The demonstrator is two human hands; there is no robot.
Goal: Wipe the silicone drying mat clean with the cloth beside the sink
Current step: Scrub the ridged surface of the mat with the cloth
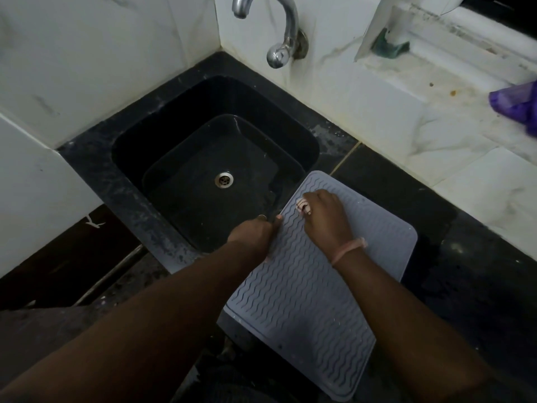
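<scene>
Head view: mat on counter, both hands on it

Grey silicone drying mat (313, 286) lies flat on the dark countertop (465, 257), just right of the black sink (203, 158); its far-left corner overhangs the sink rim and its near edge runs past the counter front. Wavy ridges face up.

Right hand (324, 219) sits on the far end of the mat, fingers curled round a small pale pink cloth (302, 205) — only a bit of it shows past the fingers. Pink band on that wrist.

Left hand (252, 231) is at the mat's left edge beside the sink, thumb on top of the edge — looks like a pinch, fingers underneath hidden.

Further out: chrome tap (279, 30) on the tiled wall above the sink, purple crumpled thing (517, 103) on the white ledge at right.
</scene>
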